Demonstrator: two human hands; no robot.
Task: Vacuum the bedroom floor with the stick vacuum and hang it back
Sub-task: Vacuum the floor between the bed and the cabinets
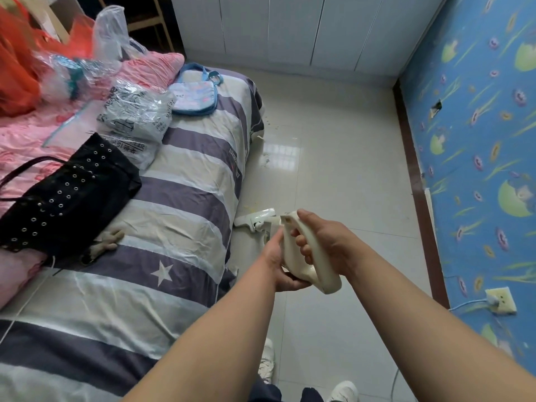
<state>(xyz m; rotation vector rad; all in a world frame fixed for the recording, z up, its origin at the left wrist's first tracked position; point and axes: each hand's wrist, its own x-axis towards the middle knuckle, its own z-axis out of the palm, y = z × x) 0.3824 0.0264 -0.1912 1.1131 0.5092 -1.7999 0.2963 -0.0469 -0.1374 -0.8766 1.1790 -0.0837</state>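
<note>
Glossy pale tiled floor [333, 169] between striped bed [179, 198] and blue floral wall [478, 140].

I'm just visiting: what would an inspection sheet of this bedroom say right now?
Surface: pale tiled floor, crumbs and scraps beside the bed.
Job's things: cream stick vacuum, its head on the floor by the bed edge.
Clutter: black studded bag, plastic bags, blue pouch on the bed.
Hands: right hand grips the handle; left hand supports it underneath.
Cables: blue cable at wall socket.
Surroundings: white wardrobe, blue patterned wallpaper.
</note>
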